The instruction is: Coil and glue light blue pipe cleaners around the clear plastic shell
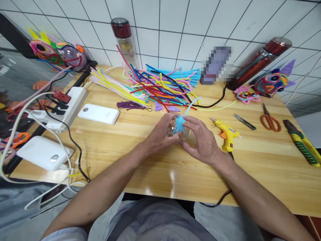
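Observation:
A clear rounded plastic piece [186, 133] is held between my two hands above the middle of the table. Light-blue pipe cleaner [179, 124] is wrapped in a band around it, and one loose end sticks up to the right. My left hand [163, 134] grips the left side, thumb below and fingers above. On the right, my right hand [202, 140] curls its fingertips and thumb against the piece and the blue band. Just right of my right hand lies a yellow hot glue gun [227, 132], its nozzle toward the upper left. The underside of the piece is hidden.
Colourful pipe cleaners [160, 82] are heaped at the back. Thread snips [244, 121], scissors [271, 120] and pliers [301, 142] lie at right. A power strip [69, 107], white power banks [98, 113] and tangled cables are at left. A red thermos [263, 62] stands by the wall.

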`<state>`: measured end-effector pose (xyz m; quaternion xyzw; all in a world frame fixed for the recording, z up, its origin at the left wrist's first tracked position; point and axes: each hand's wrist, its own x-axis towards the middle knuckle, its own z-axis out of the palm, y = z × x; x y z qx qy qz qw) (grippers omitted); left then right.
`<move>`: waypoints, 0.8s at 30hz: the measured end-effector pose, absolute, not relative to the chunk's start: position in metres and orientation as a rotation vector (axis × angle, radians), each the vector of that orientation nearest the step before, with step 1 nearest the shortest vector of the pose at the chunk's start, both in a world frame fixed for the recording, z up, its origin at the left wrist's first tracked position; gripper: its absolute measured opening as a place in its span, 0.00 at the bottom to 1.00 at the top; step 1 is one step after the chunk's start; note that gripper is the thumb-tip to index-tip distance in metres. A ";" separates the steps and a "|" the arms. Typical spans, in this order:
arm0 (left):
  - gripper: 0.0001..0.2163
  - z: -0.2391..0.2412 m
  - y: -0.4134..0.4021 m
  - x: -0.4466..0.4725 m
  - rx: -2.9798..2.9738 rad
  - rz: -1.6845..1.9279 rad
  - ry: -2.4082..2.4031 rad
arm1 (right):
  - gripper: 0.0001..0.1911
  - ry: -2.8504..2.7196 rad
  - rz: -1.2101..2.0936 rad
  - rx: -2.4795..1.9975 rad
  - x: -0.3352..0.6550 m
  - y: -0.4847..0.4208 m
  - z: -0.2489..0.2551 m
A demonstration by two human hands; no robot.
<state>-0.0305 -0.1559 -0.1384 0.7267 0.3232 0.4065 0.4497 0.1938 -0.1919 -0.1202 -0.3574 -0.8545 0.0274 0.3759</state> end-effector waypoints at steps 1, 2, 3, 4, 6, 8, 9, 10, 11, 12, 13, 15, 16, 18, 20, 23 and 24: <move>0.28 -0.138 -0.156 -0.030 1.795 1.005 0.798 | 0.32 -2.182 0.068 -0.908 0.194 -0.192 -0.120; 0.28 -0.138 -0.156 -0.030 1.792 1.004 0.796 | 0.32 -2.178 0.069 -0.906 0.194 -0.192 -0.120; 0.28 -0.137 -0.156 -0.030 1.788 1.001 0.794 | 0.32 -2.175 0.072 -0.907 0.194 -0.192 -0.121; 0.28 -0.137 -0.156 -0.030 1.783 0.997 0.794 | 0.32 -2.175 0.076 -0.910 0.194 -0.192 -0.121; 0.28 -0.136 -0.157 -0.029 1.775 0.991 0.794 | 0.32 -2.176 0.079 -0.919 0.194 -0.192 -0.121; 0.28 -0.136 -0.157 -0.029 1.768 0.994 0.791 | 0.32 -2.174 0.072 -0.921 0.193 -0.192 -0.121; 0.28 -0.136 -0.156 -0.029 1.765 0.998 0.789 | 0.32 -2.171 0.066 -0.920 0.193 -0.192 -0.121; 0.28 -0.136 -0.156 -0.029 1.763 1.002 0.786 | 0.32 -2.169 0.062 -0.918 0.193 -0.192 -0.121; 0.28 -0.137 -0.156 -0.030 1.762 1.006 0.784 | 0.33 -2.168 0.059 -0.914 0.192 -0.192 -0.121; 0.28 -0.137 -0.156 -0.030 1.764 1.008 0.784 | 0.33 -2.166 0.058 -0.911 0.192 -0.192 -0.121; 0.28 -0.137 -0.156 -0.030 1.768 1.010 0.785 | 0.33 -2.163 0.056 -0.906 0.192 -0.191 -0.121; 0.28 -0.138 -0.156 -0.029 1.778 1.015 0.789 | 0.32 -2.158 0.057 -0.897 0.191 -0.191 -0.121; 0.28 -0.138 -0.156 -0.029 1.779 1.015 0.793 | 0.31 -2.157 0.058 -0.894 0.191 -0.191 -0.121; 0.28 -0.137 -0.156 -0.028 1.776 1.018 0.803 | 0.31 -2.155 0.062 -0.895 0.192 -0.191 -0.121; 0.28 -0.137 -0.157 -0.027 1.774 1.028 0.813 | 0.32 -2.154 0.067 -0.901 0.192 -0.191 -0.121; 0.28 -0.138 -0.157 -0.026 1.795 1.038 0.828 | 0.33 -2.151 0.073 -0.906 0.192 -0.191 -0.121; 0.28 -0.138 -0.158 -0.026 1.802 1.038 0.833 | 0.32 -2.152 0.074 -0.904 0.191 -0.191 -0.121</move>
